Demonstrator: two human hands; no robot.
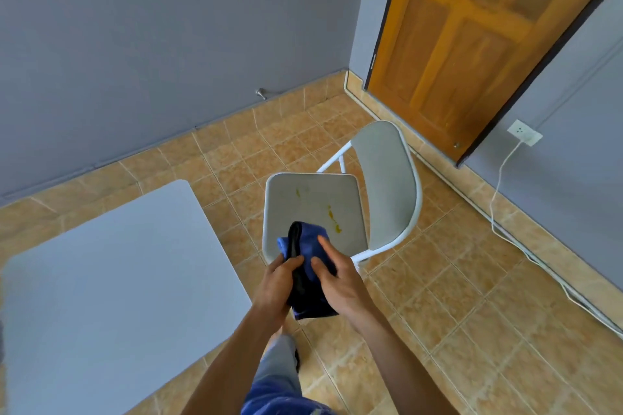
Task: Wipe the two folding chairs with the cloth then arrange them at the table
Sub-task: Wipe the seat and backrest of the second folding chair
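Grey-blue walls [135, 27] fill upper left; tan tiled floor [438, 296] below; wooden door [472, 44] upper right (outlet [524, 132], white cable [499, 185] beside it).

one wide-angle camera on the person's head looks forward and steeply down. the left hand [274, 283] and right hand [342, 280], both gripping the cloth [310, 242], sit nearest the lens; the chair [313, 199] just beyond, the table [118, 280] at left, the door [472, 44] far upper right.

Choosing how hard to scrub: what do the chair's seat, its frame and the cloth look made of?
Seat: matte grey, vinyl or fabric, unclear; yellow smears sit on top. Frame: likely white-painted metal tube, smooth. Cloth: soft blue-black fabric, crumpled between left hand and right hand.
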